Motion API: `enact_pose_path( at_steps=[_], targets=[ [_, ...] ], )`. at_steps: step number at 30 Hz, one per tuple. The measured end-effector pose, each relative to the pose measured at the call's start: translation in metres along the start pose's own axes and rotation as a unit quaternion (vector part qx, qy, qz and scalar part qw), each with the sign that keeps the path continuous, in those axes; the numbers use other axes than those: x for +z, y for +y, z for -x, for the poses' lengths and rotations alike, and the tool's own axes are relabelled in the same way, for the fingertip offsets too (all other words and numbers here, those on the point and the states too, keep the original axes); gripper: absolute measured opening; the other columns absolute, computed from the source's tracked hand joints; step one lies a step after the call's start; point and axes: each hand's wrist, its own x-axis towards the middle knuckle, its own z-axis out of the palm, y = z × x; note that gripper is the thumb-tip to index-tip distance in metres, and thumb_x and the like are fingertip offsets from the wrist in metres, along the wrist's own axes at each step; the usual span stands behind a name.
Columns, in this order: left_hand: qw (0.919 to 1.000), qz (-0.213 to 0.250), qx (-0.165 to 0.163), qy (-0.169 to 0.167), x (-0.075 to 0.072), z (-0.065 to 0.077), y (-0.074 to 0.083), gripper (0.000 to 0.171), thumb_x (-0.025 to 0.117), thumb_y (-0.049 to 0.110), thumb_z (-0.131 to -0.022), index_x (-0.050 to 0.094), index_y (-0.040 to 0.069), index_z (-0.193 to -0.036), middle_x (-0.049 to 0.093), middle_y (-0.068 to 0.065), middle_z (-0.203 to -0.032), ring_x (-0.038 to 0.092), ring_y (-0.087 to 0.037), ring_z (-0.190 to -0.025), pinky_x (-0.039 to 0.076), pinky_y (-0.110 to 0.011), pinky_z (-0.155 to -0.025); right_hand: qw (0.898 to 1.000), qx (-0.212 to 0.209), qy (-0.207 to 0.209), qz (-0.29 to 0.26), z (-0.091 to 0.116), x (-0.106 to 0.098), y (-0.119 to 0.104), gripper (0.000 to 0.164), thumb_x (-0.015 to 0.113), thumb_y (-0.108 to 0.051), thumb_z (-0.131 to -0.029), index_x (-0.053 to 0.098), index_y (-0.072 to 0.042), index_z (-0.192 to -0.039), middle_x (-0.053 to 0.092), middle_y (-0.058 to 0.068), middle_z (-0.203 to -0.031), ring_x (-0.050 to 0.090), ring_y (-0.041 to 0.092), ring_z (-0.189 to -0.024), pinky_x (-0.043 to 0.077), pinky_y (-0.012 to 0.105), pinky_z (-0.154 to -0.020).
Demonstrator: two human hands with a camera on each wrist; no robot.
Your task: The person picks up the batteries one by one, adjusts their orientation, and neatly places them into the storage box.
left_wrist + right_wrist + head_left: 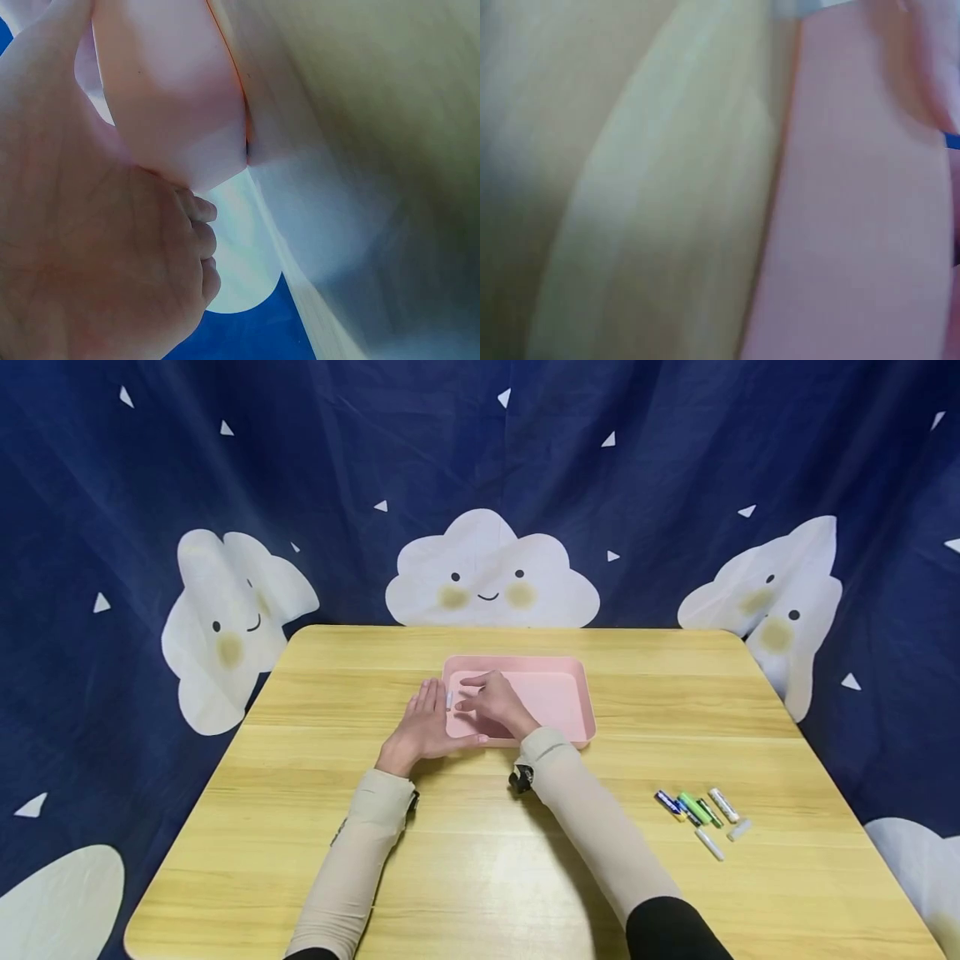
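Observation:
A shallow pink tray [555,693] lies on the wooden table. My left hand [425,727] rests along its left side, fingers straight, with the thumb stretched along the front rim. In the left wrist view the palm [90,247] sits beside the tray's outer wall [172,97]. Over the tray's left part is my right hand [497,700], thumb and forefinger apart and nothing visible between them. A small white cylinder [449,700], like a slim battery, stands out at the tray's left end, between the two hands. The right wrist view is blurred and shows mostly the tray's side [855,210].
On the right of the table [465,877] lies a loose group of small battery-like cylinders, among them a blue one [667,804], a green one [693,808] and a white one [708,844]. Behind the table hangs a dark blue curtain [345,452] with cloud prints.

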Motion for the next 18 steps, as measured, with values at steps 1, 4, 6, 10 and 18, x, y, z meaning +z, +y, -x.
enact_pose_path(
  at_steps=[1,4,6,10,18],
  targets=[
    [1.0000,0.000,-0.001,-0.001,0.000,0.000,0.000,0.137,0.057,0.085,-0.081,-0.005,-0.005,-0.163,-0.008,-0.026,-0.172,-0.009,-0.038,-0.163,0.004,-0.053,-0.133,1.000,0.003,0.002,-0.001,0.001,-0.003,0.000,0.054,0.086,-0.013,-0.083,0.070,-0.005,-0.133,0.070,0.016,-0.136,0.040,0.007,-0.052,0.040,0.020,-0.054],
    [1.0000,0.002,-0.001,0.002,-0.001,0.000,0.000,0.138,0.057,0.087,-0.080,-0.004,-0.004,-0.163,-0.007,-0.027,-0.173,-0.008,-0.039,-0.163,0.004,-0.054,-0.133,1.000,0.004,0.010,-0.003,0.008,-0.014,-0.002,0.052,0.085,-0.016,-0.084,0.070,-0.008,-0.133,0.066,0.011,-0.143,0.061,0.014,-0.078,0.055,0.028,-0.080],
    [1.0000,0.002,-0.001,0.005,-0.001,0.000,0.000,0.138,0.057,0.087,-0.080,-0.004,-0.004,-0.163,-0.006,-0.027,-0.173,-0.008,-0.039,-0.163,0.005,-0.054,-0.133,1.000,0.002,0.016,-0.002,0.013,-0.022,-0.002,0.051,0.085,-0.018,-0.085,0.070,-0.010,-0.134,0.064,0.010,-0.146,0.067,0.023,-0.106,0.055,0.039,-0.101],
    [1.0000,0.000,-0.003,0.005,-0.001,-0.001,0.000,0.139,0.056,0.088,-0.080,-0.005,-0.004,-0.163,-0.007,-0.026,-0.173,-0.008,-0.038,-0.163,0.005,-0.053,-0.133,0.999,-0.032,0.032,0.006,0.025,-0.040,0.000,0.050,0.083,-0.018,-0.087,0.070,-0.005,-0.133,0.071,0.014,-0.134,0.068,0.029,-0.101,0.058,0.041,-0.094],
    [0.9999,0.006,-0.009,0.000,-0.001,0.000,0.003,0.138,0.059,0.086,-0.079,-0.004,-0.004,-0.164,-0.007,-0.024,-0.173,-0.009,-0.037,-0.163,0.004,-0.053,-0.134,0.996,-0.070,0.055,0.027,0.059,-0.081,0.005,0.043,0.083,-0.018,-0.088,0.073,-0.002,-0.127,0.034,-0.009,-0.050,0.030,0.007,-0.048,0.028,0.021,-0.048]
  ],
)
